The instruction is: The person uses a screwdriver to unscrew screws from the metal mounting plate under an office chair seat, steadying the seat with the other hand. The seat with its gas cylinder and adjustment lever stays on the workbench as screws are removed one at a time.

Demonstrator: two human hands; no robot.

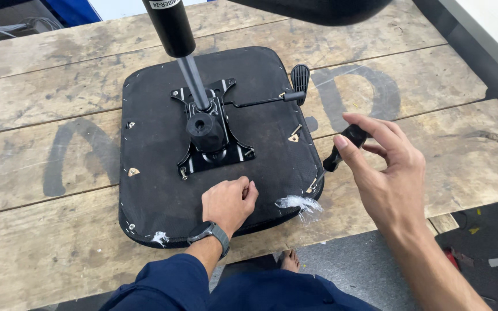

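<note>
The head view looks down on a worn wooden tabletop (pixel 41 242) made of wide planks with faded dark markings. An upturned black seat cushion (pixel 151 190) lies flat on it, underside up, its near edge reaching the tabletop's near edge. A black metal mounting plate (pixel 229 154) is fixed at the middle of the seat, and a gas lift cylinder (pixel 171 26) rises from it toward the camera, its thinner grey rod meeting the plate's hub. A lever with a black paddle handle (pixel 300 78) reaches from the plate past the seat's right edge.

The left hand (pixel 229 201) rests on the near part of the seat, just in front of the plate; its fingers are curled into a loose fist and it appears to hold nothing, though the palm is hidden. A dark wristwatch (pixel 210 233) sits on that wrist above a blue sleeve (pixel 168 285).

The right hand (pixel 390 173) is off the seat's right edge, above the bare planks. Its fingers and thumb are closed around the black handle of a screwdriver (pixel 344 147), whose shaft slants down and left so that the tip meets the seat's right edge, near a small metal bracket (pixel 312 185). A scrap of clear plastic film (pixel 298 203) clings to the seat's near right corner, between the two hands.
</note>
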